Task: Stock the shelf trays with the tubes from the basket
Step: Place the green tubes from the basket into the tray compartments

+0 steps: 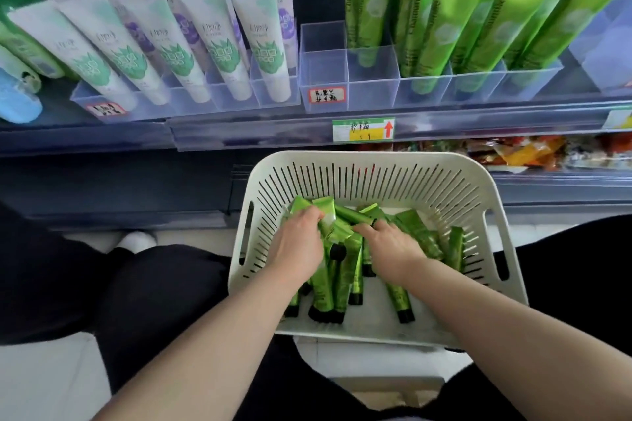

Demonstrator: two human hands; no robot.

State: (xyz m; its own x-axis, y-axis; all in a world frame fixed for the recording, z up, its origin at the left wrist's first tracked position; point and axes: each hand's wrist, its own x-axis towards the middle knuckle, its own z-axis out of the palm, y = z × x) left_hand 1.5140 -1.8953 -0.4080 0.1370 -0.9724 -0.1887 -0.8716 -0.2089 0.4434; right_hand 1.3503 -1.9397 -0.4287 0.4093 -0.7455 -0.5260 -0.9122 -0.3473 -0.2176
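Head view: left hand point(301, 244), right hand point(391, 248) grip basket tubes point(418, 232); shelf tubes point(444, 27) read "Chamomile".

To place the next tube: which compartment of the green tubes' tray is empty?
The leftmost compartment, with the handwritten label on its front. It holds nothing; those to its right hold green tubes.

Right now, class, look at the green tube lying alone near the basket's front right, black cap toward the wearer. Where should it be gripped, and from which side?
Probably pinch the green tube across its mid-body, coming straight down from above: it lies flat on the basket floor with bare floor either side for fingertips.
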